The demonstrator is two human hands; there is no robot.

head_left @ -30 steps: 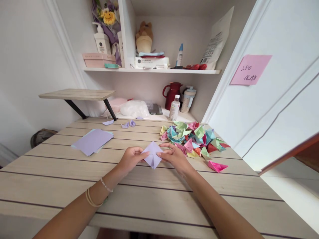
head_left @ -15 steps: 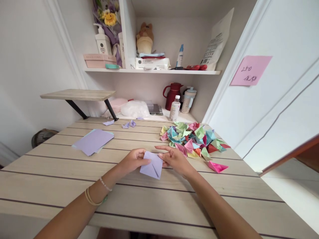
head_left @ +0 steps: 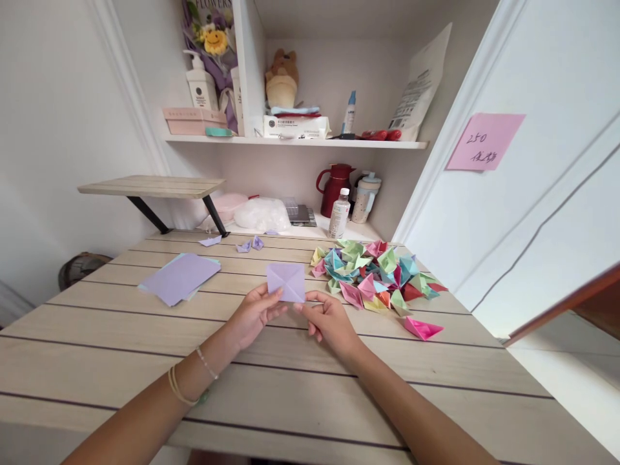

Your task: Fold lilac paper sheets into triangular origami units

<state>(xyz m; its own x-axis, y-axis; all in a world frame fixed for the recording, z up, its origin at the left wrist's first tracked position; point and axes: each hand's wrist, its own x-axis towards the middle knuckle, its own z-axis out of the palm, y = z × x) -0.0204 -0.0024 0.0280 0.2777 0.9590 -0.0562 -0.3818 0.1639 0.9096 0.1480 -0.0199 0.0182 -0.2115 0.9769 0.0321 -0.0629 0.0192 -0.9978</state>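
You have a folding step in hand: the lilac square [head_left: 285, 278] is held up over the surface [head_left: 300, 394], about midway between its left and right edges and nearer the far edge than the near one. Diagonal creases or folded edges meet at the square's middle. Your left hand [head_left: 254, 316] has its grip closed on the lower left corner, thumb in front. Your right hand [head_left: 332, 323] is at the lower right corner; whether its grip is pinching the paper or only touching it, you cannot tell from here. I judge that a next fold would call for a steady left hold, the right fingers guiding the edge, corners matched before you press the crease. The paper stack [head_left: 181, 278] lies toward the surface's far left corner, the pile of folded paper boats [head_left: 372, 274] toward the far right one.
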